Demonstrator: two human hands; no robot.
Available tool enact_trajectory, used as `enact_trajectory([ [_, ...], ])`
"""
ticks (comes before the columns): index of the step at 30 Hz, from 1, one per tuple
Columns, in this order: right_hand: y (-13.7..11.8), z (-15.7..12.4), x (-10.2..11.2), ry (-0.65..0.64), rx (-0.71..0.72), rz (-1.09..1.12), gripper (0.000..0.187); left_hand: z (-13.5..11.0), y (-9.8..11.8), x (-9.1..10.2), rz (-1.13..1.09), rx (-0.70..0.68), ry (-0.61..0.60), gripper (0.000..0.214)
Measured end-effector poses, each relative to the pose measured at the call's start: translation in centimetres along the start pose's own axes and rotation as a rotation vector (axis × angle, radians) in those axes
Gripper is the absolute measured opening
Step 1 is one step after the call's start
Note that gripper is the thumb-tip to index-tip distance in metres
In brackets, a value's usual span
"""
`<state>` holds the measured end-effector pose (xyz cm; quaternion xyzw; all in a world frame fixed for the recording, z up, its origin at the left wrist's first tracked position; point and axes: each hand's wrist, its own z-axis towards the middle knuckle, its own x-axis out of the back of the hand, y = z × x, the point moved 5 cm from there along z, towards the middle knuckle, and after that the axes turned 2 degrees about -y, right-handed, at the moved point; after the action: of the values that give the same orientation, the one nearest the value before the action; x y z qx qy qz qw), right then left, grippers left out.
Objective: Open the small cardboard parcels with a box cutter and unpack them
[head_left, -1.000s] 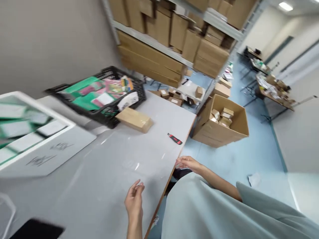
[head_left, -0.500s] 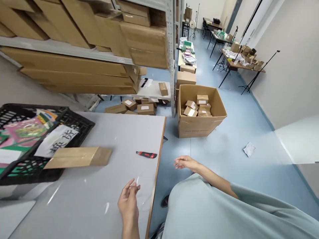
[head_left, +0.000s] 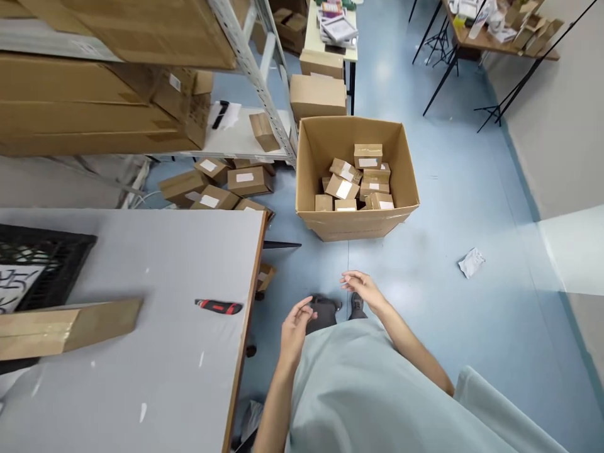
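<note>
My left hand [head_left: 296, 324] hovers just past the table's right edge, its fingers loosely bent and apart with nothing in them. In front of my body, my right hand [head_left: 361, 286] hangs over the floor, likewise empty with fingers apart. Ahead of both hands stands a large open carton [head_left: 357, 223] on the floor, holding several small cardboard boxes [head_left: 344, 187] with white labels. A black and red utility knife [head_left: 219, 306] lies on the grey table [head_left: 184, 384], left of my left hand. Farther left, a long cardboard box [head_left: 70, 327] rests against a black crate [head_left: 70, 255].
A metal shelf [head_left: 257, 78] with big cartons rises at the left. Loose small boxes [head_left: 249, 180] lie on the floor beneath it. A white packet [head_left: 470, 263] lies on the floor at right. Another table [head_left: 476, 39] with a black stand is at the upper right.
My view has swung right and down toward the large carton. My left hand has moved from above the table to beyond its edge, closer to my right hand. Both remain empty.
</note>
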<state>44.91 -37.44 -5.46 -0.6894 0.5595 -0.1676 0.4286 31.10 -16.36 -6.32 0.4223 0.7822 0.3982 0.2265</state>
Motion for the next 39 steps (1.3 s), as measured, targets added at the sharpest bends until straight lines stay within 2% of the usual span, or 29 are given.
enact_trajectory([
  [3, -0.8, 2.3, 1.6, 0.015, -0.007, 0.022, 0.061, 2.9, 1.5, -0.7, 0.060, 0.030, 0.022, 0.059],
  [6, -2.0, 5.3, 3.0, 0.036, -0.007, 0.007, 0.058, 7.2, 2.9, -2.4, 0.085, 0.054, 0.031, 0.060],
  [9, -4.0, 8.6, 4.8, 0.103, -0.003, -0.026, 0.055, 12.6, 5.3, -6.4, 0.114, 0.048, -0.041, 0.058],
  [12, -7.2, 11.7, 6.9, 0.203, 0.015, -0.087, 0.053, 18.6, 9.1, -11.6, 0.167, -0.001, -0.165, 0.051],
  [14, -9.5, 13.7, 8.3, 0.259, 0.042, -0.156, 0.051, 22.7, 11.9, -14.7, 0.197, -0.086, -0.250, 0.045],
  [17, -12.6, 17.0, 10.2, 0.348, 0.106, -0.363, 0.047, 28.6, 14.8, -17.7, 0.198, -0.188, -0.323, 0.040],
  [19, -14.1, 19.5, 11.6, 0.405, 0.147, -0.597, 0.044, 32.1, 15.5, -18.5, 0.243, -0.215, -0.299, 0.039],
  [21, -15.0, 22.3, 12.8, 0.421, 0.136, -0.885, 0.040, 34.7, 15.3, -19.2, 0.406, -0.214, -0.260, 0.039],
  [24, -14.9, 26.7, 14.4, 0.345, -0.024, -1.258, 0.034, 36.8, 13.8, -20.7, 0.807, -0.175, -0.225, 0.037],
  [26, -14.3, 29.1, 15.3, 0.311, -0.161, -1.370, 0.036, 37.3, 12.6, -21.7, 1.044, -0.118, -0.173, 0.037],
  [28, -13.8, 30.6, 15.9, 0.334, -0.239, -1.400, 0.039, 37.4, 11.6, -22.3, 1.192, -0.052, -0.083, 0.036],
  [31, -13.1, 31.6, 16.0, 0.368, -0.277, -1.393, 0.042, 37.6, 10.6, -22.4, 1.301, -0.013, 0.013, 0.031],
  [39, -11.7, 32.3, 16.1, 0.268, -0.302, -1.314, 0.037, 38.3, 9.1, -21.1, 1.379, 0.038, -0.028, 0.026],
])
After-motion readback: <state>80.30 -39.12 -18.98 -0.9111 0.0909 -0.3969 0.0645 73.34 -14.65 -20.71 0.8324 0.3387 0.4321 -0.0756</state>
